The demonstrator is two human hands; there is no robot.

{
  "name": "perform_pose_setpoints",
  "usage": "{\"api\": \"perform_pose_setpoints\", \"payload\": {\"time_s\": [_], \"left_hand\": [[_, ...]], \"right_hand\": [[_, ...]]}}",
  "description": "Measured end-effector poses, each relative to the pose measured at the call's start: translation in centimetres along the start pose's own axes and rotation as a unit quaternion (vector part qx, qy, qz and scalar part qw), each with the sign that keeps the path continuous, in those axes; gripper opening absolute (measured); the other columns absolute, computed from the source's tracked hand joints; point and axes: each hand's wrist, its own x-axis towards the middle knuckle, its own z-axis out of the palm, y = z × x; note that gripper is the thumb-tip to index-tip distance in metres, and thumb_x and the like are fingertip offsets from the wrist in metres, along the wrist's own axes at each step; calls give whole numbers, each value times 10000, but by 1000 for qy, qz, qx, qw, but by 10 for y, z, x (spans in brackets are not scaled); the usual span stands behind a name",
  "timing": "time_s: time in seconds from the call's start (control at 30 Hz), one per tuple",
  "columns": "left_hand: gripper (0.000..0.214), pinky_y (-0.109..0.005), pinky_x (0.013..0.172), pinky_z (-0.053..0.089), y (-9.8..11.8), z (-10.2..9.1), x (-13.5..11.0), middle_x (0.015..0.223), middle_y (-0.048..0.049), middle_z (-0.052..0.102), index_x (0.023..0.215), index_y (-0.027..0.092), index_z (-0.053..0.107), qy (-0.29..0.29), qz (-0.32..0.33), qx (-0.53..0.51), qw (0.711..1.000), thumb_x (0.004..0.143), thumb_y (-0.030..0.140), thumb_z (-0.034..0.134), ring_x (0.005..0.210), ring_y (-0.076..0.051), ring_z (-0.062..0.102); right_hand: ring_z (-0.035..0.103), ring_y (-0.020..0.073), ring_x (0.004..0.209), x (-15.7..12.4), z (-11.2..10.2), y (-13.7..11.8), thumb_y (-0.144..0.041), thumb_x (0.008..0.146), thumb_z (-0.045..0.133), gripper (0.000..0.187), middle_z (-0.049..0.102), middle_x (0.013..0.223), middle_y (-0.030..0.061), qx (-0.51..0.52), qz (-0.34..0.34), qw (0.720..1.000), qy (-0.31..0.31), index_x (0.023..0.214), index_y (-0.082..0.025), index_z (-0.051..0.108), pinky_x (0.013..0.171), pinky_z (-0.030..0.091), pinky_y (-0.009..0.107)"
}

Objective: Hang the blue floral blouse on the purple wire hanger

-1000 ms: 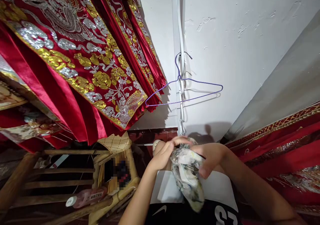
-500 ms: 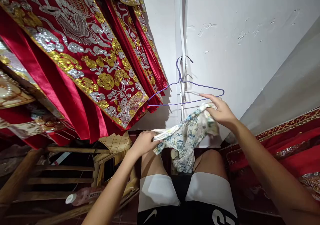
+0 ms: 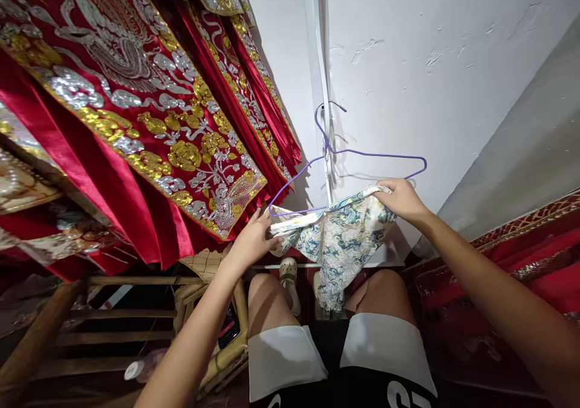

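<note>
A small blue-and-cream patterned cloth [image 3: 338,239] is stretched between my two hands, its lower part hanging down over my knees. My left hand [image 3: 254,236] pinches its left end and my right hand [image 3: 401,199] grips its right end. The cloth's top edge lies along the bottom bar of a purple wire hanger [image 3: 362,157], which hangs by its hook from the white wall [image 3: 430,81]. The hanger is tilted, its right end higher.
Red garments with gold and silver embroidery [image 3: 136,118] hang at the left, close to my left hand. More red embroidered fabric [image 3: 521,257] lies at the right. A wooden chair frame [image 3: 136,311] and a small bottle [image 3: 140,365] sit below left.
The cloth was bunched between both hands near my lap. It has been spread and raised until its top edge meets the hanger's bottom bar; the hanger has tipped, right end up.
</note>
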Motion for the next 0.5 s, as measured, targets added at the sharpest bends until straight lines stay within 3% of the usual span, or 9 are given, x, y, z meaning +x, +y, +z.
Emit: {"api": "perform_pose_setpoints", "payload": {"time_s": [0.1,0.27,0.3,0.37,0.43,0.5], "left_hand": [[143,-515,1272,268,6,-12,6,1618,-162,430,908,177,670,26,10,24,999,855,274,579,1540,-343,337],[246,-426,1257,300,26,-43,15,1690,-127,308,915,204,591,60,59,-41,996,964,293,367,1589,-259,221],[246,-425,1247,310,31,-49,17,1678,-127,338,953,202,599,73,70,-51,994,966,288,368,1586,-262,232],[250,-436,1182,387,41,-58,22,1577,-142,497,1035,197,615,93,78,-65,991,959,262,387,1506,-288,404],[267,-422,1055,480,50,-61,29,1360,-136,671,1109,194,613,101,72,-76,989,942,223,407,1260,-283,628],[297,-391,958,507,56,-58,37,1174,-107,731,1172,189,589,104,78,-97,987,926,194,422,1038,-246,689]], "right_hand": [[452,164,624,-8,-2,-6,-402,726,592,270,479,556,-7,-5,13,1000,4,564,-186,580,585,312,280],[441,163,655,-27,2,-14,-337,742,546,190,476,632,-10,36,1,998,-50,610,-201,527,586,317,276],[434,158,656,-32,3,-16,-316,742,536,158,471,650,-15,49,1,996,-68,633,-203,521,585,316,275],[413,152,660,-40,3,-19,-283,739,519,114,449,671,-23,58,4,994,-89,657,-207,495,587,307,275],[396,150,670,-46,1,-21,-259,737,504,89,432,680,-25,53,4,995,-85,665,-210,481,592,295,278],[389,152,674,-48,-1,-19,-245,731,490,75,423,680,-25,50,-1,996,-72,665,-213,474,595,291,282]]}}
